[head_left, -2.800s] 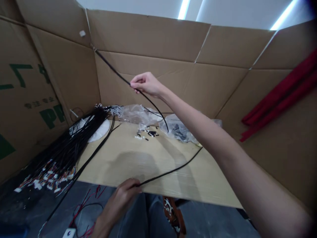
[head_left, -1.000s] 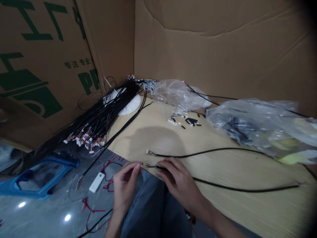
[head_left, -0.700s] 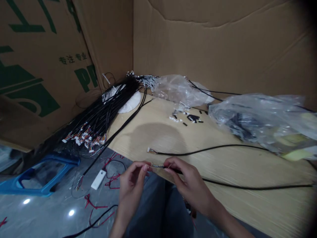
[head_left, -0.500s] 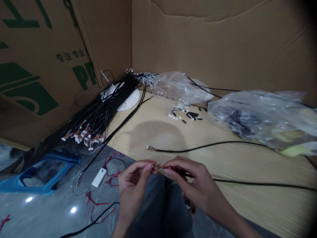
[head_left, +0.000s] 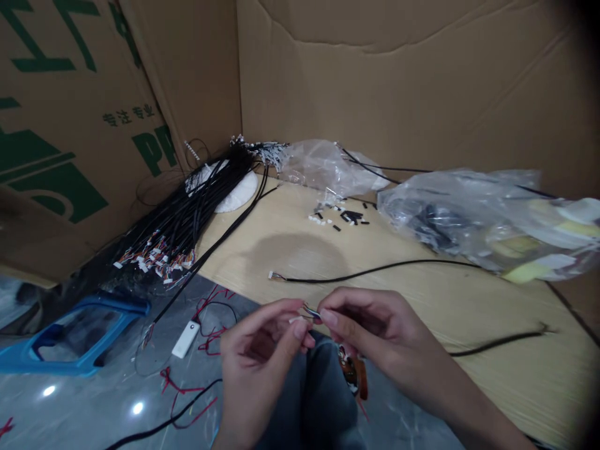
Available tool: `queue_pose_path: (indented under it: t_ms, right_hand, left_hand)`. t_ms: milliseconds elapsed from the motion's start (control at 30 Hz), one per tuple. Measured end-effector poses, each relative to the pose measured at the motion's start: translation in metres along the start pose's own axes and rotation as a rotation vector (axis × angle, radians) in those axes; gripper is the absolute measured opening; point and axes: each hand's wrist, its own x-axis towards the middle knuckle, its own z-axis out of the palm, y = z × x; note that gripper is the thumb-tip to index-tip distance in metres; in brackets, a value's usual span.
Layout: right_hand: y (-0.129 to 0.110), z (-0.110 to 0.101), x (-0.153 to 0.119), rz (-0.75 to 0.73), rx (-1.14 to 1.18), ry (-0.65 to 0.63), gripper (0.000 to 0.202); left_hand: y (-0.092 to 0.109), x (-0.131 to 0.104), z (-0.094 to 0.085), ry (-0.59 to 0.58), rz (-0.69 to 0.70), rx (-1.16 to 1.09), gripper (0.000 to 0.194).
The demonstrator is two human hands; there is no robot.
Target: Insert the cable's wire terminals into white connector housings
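My left hand point(head_left: 267, 356) pinches a small white connector point(head_left: 299, 319) between thumb and fingers. Close beside it, my right hand point(head_left: 375, 328) grips the thin coloured wires point(head_left: 312, 312) at the end of a black cable. Whether a wire sits inside the connector cannot be made out. Beyond my right wrist the black cable point(head_left: 497, 342) runs over the table to a frayed end. A second black cable point(head_left: 365, 273) lies behind my hands, with a white connector point(head_left: 272, 275) on its left end.
A thick bundle of black cables point(head_left: 206, 200) with white connectors lies at the left. Small black and white pieces point(head_left: 351, 216) are scattered on the table point(head_left: 398, 240). Clear plastic bags point(head_left: 422, 206) rest against the cardboard wall point(head_left: 375, 94). A blue plastic frame point(head_left: 89, 362) is on the floor.
The cable under my right hand has shifted left, and its frayed far end now shows. My fingertips have changed their hold, and the white connector shows in my left. The view has turned slightly right.
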Motion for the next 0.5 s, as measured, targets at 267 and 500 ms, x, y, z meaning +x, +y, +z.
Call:
queue_pose_path:
  t_ms: [267,500]
  right_hand:
    - [-0.013,0.0,-0.009,0.092,0.012,-0.052,0.016]
    - [-0.013,0.004,-0.015,-0.094,-0.143,-0.002,0.009]
  left_hand:
    - [0.015,-0.002,0.005,-0.122,-0.127,-0.026,0.022]
    - [0.011,-0.004,0.005,-0.123,-0.072,-0.055,0.016]
